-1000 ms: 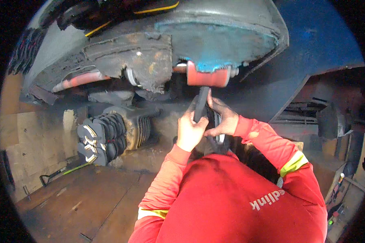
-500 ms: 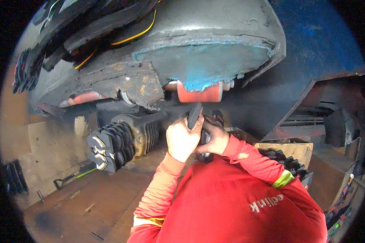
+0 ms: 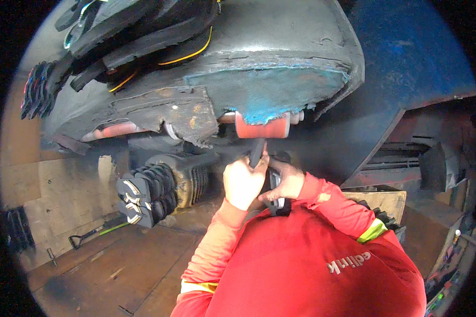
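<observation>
Below a red-orange sanding roller (image 3: 262, 128), my left hand (image 3: 242, 184) is closed round a dark flip-flop (image 3: 257, 152). Its thin upper end points at the roller's lower face and appears to touch it. My right hand (image 3: 288, 180) is closed beside it, round dark footwear with a pale strap (image 3: 275, 182) that shows between the hands. Whether this is the same flip-flop or a second one, I cannot tell. A frayed blue-grey cloth (image 3: 264, 90) hangs over the roller's top.
Dark soles (image 3: 142, 39) lie heaped on the grey machine hood (image 3: 280, 29). At left, a stack of strapped flip-flops (image 3: 137, 203) stands by the machine. A wooden box (image 3: 380, 196) with dark pieces is at right. A blue panel (image 3: 407, 58) slopes down on the right.
The flip-flop's end has come closer to the roller and shows more edge-on. Both hands remain closed in front of the roller. The whole view has shifted slightly.
</observation>
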`<move>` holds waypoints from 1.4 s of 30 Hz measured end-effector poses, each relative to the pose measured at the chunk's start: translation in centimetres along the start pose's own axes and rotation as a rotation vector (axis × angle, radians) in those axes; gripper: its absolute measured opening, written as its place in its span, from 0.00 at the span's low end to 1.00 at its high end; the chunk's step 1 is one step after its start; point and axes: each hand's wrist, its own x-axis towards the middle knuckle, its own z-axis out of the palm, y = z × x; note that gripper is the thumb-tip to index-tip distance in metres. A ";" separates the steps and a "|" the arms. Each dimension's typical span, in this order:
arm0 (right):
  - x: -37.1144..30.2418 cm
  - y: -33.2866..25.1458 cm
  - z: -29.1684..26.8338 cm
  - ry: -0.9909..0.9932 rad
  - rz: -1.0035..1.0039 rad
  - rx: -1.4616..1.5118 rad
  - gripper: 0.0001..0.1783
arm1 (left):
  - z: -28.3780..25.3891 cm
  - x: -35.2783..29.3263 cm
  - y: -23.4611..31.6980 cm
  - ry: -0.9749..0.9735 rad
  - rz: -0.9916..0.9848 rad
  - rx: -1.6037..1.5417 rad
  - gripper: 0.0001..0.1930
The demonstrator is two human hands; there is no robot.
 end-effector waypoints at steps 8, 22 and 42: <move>2.4 -0.1 -2.9 -0.066 0.287 -0.030 0.62 | 2.6 3.6 -0.4 -0.068 -0.045 0.074 0.26; 1.3 0.7 3.9 0.456 -0.161 -0.704 0.46 | 0.3 -0.5 -1.0 0.038 0.097 -0.081 0.16; -0.3 0.2 1.0 0.197 -0.046 -0.316 0.37 | 1.7 0.6 0.1 0.076 0.113 0.157 0.23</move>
